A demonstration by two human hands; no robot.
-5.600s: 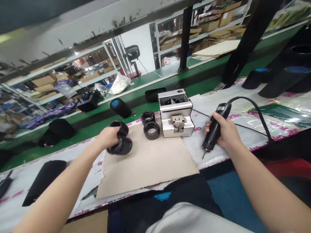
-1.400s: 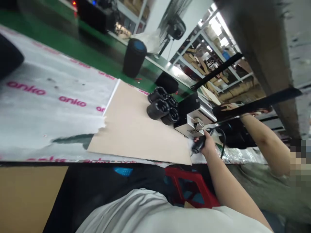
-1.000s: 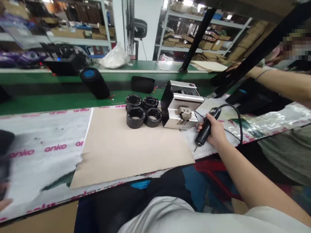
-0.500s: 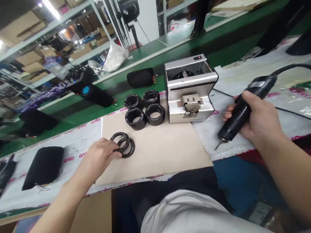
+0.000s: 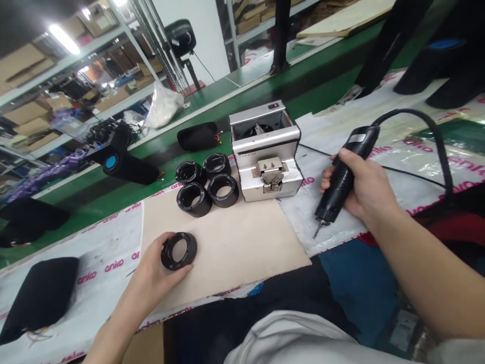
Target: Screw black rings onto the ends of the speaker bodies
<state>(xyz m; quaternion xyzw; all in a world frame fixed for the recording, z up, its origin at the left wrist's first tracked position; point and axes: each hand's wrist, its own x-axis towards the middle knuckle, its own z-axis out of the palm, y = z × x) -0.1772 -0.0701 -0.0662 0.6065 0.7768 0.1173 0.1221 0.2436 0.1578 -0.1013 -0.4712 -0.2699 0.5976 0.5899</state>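
On the beige board (image 5: 242, 247), my left hand (image 5: 153, 275) has its thumb and fingers closed around the sides of a black ring-shaped part (image 5: 193, 248). The ring's open centre faces up toward me. My right hand (image 5: 366, 184) grips a black electric screwdriver (image 5: 343, 174), its bit (image 5: 318, 230) pointing down and left over the white covering. Several similar black rings (image 5: 200, 208) stand grouped behind the held one. Right of them is a silver screw feeder (image 5: 265, 146) with a small red light on top.
A black fabric-covered piece (image 5: 43, 293) with thin wires lies at the left, and another black piece (image 5: 199, 136) rests behind the rings. A black cylinder (image 5: 131, 167) with a blue end is at the back left. The screwdriver's cable (image 5: 428, 119) curves off to the right.
The two black rings that overlapped under my left hand now sit together as one ring-shaped part in its grasp. The view has shifted right; the screwdriver stays in my right hand.
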